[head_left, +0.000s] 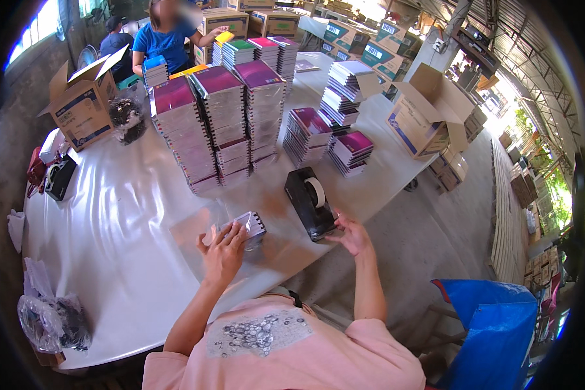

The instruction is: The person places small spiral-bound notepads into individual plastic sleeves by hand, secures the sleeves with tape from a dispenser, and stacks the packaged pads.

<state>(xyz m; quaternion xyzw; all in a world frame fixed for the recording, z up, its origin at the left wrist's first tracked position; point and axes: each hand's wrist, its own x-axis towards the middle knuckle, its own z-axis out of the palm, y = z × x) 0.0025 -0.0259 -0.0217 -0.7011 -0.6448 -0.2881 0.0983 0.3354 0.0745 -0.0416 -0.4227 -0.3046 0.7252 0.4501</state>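
My left hand (223,252) rests on a small stack of spiral notebooks (253,224), its fingers bent over the top and pressing on the clear plastic around it. Loose clear plastic (187,240) spreads to the left of the stack. At the near end of a black tape dispenser (303,201) is my right hand (352,235), thumb and fingers closed at the cutting end, where the tape comes off. The strip itself hardly shows. A pale roll of tape (314,192) sits in the dispenser.
Tall stacks of purple-covered notebooks (218,123) stand ahead, with shorter stacks (351,153) to their right. Open cartons (84,117) flank the table (117,260). A second dispenser (60,179) lies far left, crumpled plastic (53,318) near left. Across the table, a person in blue (166,42) holds something yellow.
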